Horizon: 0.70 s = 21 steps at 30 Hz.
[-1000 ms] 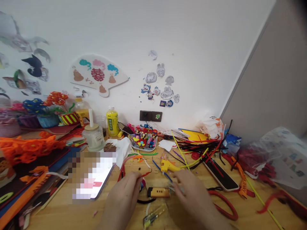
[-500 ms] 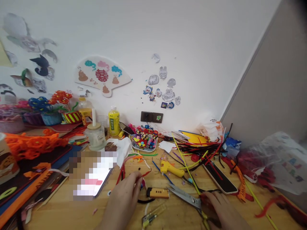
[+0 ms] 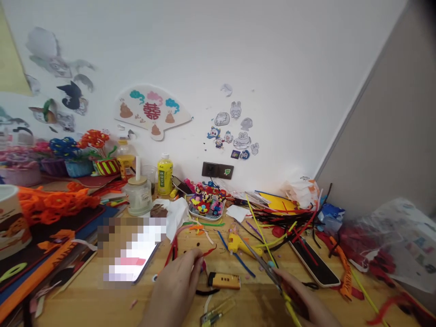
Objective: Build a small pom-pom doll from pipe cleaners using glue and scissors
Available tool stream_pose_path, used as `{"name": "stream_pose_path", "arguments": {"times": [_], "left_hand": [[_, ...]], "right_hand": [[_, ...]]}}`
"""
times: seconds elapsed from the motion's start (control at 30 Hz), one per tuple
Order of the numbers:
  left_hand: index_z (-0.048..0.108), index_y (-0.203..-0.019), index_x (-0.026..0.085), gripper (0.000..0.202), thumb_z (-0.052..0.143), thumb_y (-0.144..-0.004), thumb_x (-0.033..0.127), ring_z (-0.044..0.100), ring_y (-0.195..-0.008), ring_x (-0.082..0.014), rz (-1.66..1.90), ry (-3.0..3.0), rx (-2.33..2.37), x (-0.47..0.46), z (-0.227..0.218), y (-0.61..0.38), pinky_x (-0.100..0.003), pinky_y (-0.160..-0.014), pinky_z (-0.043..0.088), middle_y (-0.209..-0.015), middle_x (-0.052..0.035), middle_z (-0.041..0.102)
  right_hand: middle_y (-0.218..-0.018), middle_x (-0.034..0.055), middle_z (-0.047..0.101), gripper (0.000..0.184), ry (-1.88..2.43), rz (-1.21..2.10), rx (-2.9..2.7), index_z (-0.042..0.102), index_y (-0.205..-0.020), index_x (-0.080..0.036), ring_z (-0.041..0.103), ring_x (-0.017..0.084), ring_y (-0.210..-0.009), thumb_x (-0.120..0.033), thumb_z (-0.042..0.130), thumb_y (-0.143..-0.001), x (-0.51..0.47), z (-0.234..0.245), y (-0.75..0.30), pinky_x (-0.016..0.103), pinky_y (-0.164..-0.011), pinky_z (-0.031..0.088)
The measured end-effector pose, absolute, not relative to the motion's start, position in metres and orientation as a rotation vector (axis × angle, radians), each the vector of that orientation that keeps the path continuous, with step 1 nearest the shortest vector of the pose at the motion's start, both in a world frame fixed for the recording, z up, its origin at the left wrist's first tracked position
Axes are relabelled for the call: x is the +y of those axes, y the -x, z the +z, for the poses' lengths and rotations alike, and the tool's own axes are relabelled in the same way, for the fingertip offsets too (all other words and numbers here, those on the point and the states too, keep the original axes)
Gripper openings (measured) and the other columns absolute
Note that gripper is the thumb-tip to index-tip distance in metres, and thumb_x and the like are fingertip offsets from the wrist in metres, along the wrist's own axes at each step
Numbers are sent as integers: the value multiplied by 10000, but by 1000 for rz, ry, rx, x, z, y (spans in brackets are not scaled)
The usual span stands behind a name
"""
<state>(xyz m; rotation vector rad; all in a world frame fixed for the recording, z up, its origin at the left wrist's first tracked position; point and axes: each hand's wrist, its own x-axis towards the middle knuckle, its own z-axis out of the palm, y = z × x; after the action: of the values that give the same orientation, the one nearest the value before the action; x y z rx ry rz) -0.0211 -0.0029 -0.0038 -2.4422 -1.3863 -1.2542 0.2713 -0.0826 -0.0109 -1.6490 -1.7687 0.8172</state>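
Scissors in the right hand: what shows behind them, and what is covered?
Behind the scissors, parts of the yellow glue gun and wooden table show. The blades cover a bit of the gun's handle; anything behind the right hand is hidden.

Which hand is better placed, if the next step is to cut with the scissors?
Probably the right hand: it holds the scissors, pointing forward. The left hand is apart from them; what it may hold is hidden.

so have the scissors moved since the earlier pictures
Yes: judged against the orange lighter, the scissors, held in the right hand, have swung up the view, their blades now crossing in front of the yellow glue gun.
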Motion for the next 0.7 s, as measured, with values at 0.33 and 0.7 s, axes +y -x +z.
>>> {"name": "stream_pose_path", "arguments": {"times": [0.33,0.7], "left_hand": [[523,-822,223,132,417,-843,299,606,-616,-185,-1375,2636,-1789,-1,1,21,-264,-553,423,-687,-6,640],[465,-597,188,379,596,-635,541,462,-403,-95,-2635,2629,-2305,15,8,16,-191,-420,333,-448,15,604]], "right_hand": [[-852,27,556,495,1570,840,-1632,478,-1041,-189,535,186,-800,-239,641,-577,-53,8,-216,281,-704,435],[-983,49,623,486,1806,432,-1958,581,-1020,-250,560,229,-946,-87,496,-570,-37,8,-201,293,-772,419]]}}
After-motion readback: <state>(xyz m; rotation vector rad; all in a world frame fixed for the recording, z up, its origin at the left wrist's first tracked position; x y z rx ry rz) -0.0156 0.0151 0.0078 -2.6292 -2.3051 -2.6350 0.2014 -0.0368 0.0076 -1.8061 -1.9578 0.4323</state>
